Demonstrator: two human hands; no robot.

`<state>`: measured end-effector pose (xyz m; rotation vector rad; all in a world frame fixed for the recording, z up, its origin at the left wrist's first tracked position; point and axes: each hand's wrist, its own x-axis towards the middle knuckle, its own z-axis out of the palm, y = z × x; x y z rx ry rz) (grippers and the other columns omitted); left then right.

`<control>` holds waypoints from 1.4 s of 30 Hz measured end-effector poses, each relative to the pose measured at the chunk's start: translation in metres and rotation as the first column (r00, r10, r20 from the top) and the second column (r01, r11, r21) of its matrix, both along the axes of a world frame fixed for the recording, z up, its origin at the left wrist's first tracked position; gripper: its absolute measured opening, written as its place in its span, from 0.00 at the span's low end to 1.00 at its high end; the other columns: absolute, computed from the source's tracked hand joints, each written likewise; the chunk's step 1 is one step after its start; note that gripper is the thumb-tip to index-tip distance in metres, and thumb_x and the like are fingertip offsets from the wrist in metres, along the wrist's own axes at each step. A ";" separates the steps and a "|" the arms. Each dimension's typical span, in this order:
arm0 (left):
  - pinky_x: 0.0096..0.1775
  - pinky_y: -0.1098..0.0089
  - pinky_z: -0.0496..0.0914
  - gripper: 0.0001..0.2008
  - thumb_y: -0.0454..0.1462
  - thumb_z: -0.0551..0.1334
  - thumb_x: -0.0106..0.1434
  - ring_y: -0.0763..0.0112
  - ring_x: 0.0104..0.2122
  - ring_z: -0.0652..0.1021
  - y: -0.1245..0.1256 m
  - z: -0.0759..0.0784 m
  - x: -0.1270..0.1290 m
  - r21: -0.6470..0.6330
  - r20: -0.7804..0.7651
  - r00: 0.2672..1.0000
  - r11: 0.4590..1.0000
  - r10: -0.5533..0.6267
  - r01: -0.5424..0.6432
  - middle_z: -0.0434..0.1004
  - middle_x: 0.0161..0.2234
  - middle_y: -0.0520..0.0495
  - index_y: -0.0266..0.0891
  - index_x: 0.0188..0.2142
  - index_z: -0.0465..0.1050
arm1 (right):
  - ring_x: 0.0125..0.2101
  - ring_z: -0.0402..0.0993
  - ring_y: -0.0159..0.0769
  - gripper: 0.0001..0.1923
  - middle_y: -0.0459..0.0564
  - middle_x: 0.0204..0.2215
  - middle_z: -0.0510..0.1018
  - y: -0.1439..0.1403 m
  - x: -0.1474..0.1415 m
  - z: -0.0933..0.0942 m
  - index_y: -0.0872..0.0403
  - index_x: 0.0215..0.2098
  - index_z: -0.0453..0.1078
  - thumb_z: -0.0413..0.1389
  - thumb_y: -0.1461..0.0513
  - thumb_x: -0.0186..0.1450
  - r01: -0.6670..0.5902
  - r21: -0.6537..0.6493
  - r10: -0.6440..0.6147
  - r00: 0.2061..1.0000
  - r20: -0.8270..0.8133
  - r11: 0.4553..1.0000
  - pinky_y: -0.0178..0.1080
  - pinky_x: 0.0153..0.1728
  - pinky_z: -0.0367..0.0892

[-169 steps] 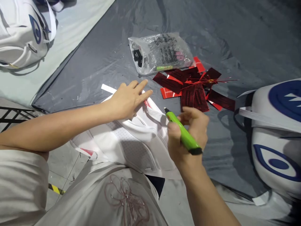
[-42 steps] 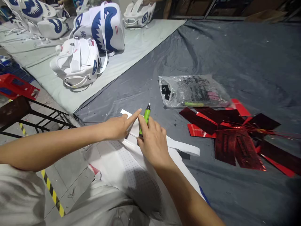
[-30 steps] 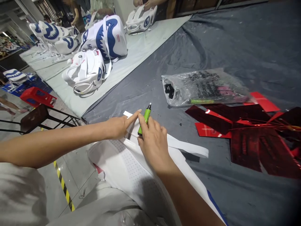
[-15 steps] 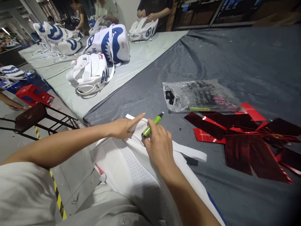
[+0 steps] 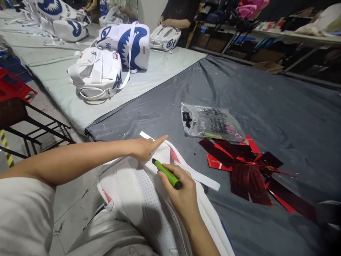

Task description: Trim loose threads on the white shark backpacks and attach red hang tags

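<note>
- White bag (image 5: 144,192) is laid flat across the lap and the near bench edge, mesh back panel up, so that its seams are within reach.
- Right hand (image 5: 181,192) is closed around a green marker (image 5: 166,173); dark tip is aimed up-left, touching or just above the bag's edge beside the left fingers.
- Left hand (image 5: 146,147) is not gripping anything: fingers are stretched out and pressed on the bag's top edge, index pointing right, judged to pin the fabric taut for the tip.
- A white strap (image 5: 205,179) is seen running out to the right from beside the right hand, onto the grey bench cover (image 5: 266,106).
- Red foil tags (image 5: 245,167) are fanned out further right, apart from both hands.
- Clear plastic bag (image 5: 210,122) with small parts is left behind the tags.
- Finished white-and-blue bags (image 5: 112,57) are stood on the far pale mat; another person's hands (image 5: 166,22) are placed on one there.
</note>
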<state>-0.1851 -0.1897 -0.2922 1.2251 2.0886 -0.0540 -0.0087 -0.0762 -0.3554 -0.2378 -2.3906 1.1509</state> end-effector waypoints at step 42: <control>0.47 0.63 0.71 0.48 0.39 0.53 0.66 0.59 0.49 0.76 0.005 -0.001 -0.004 -0.086 -0.035 0.999 0.996 -0.041 0.037 0.66 0.60 0.35 0.45 0.68 0.11 | 0.36 0.78 0.42 0.09 0.49 0.35 0.83 -0.027 0.000 -0.016 0.50 0.42 0.78 0.60 0.59 0.65 0.121 -0.068 -0.122 0.993 -0.004 0.990 0.46 0.42 0.69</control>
